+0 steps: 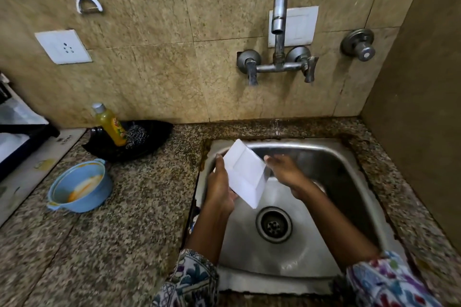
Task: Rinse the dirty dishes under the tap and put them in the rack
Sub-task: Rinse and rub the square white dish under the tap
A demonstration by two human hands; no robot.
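A white square dish (245, 173) is tilted on edge over the steel sink (349, 172). My left hand (219, 184) grips its left side. My right hand (284, 169) is at the dish's right edge with fingers spread, touching it or just behind it. The tap (279, 10) is on the wall above the sink, and a thin stream of water falls from it behind the dish. A blue bowl (79, 185) with orange residue stands on the counter to the left.
A black tray (149, 139) holds a yellow soap bottle (111, 124) and a steel scrubber (136, 136) by the wall. A dark rack or stove edge (20, 132) is at far left. The sink drain (274, 224) lies below the dish. Granite counter (124, 232) surrounds the sink.
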